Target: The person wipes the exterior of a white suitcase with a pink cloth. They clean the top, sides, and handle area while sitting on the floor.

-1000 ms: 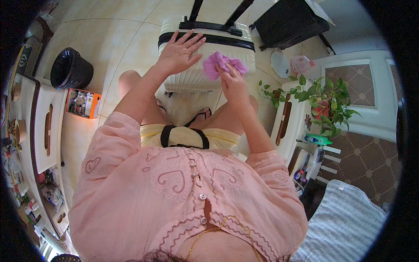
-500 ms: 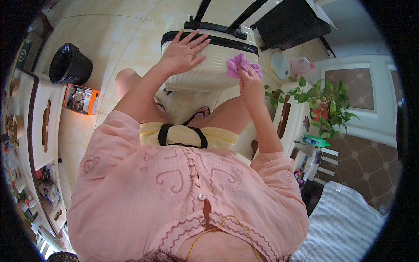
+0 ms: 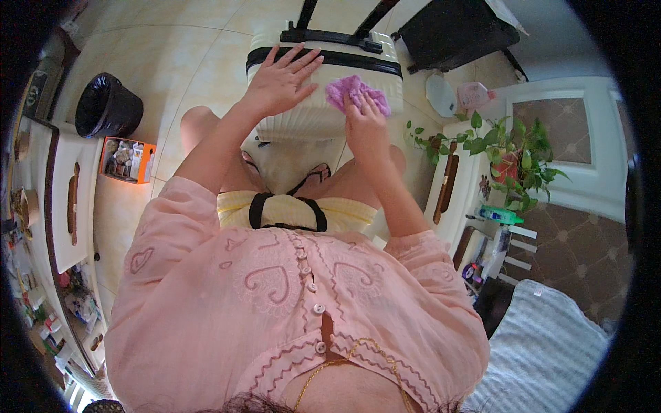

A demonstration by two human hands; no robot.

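A cream ribbed suitcase [image 3: 303, 124] with a black band and a raised black pull handle [image 3: 332, 38] stands on the floor before my knees. My left hand [image 3: 282, 82] lies spread on its near side, fingertips reaching over the black band. In my right hand [image 3: 365, 120] is a purple cloth [image 3: 375, 100], pressed against the suitcase right of centre. The fingers lie over the cloth and hide part of it.
A black bin [image 3: 109, 107] and an orange box [image 3: 131, 160] of small items stand at the left. Farther right are a dark suitcase [image 3: 458, 34], a green plant [image 3: 527, 162], a green bottle [image 3: 501, 215] and a pale blue towel [image 3: 544, 344]. A white cabinet [image 3: 72, 199] edges the far left.
My right hand has moved left across the suitcase with the purple cloth. My left hand stays spread on the suitcase, which sits slightly farther left in the picture.
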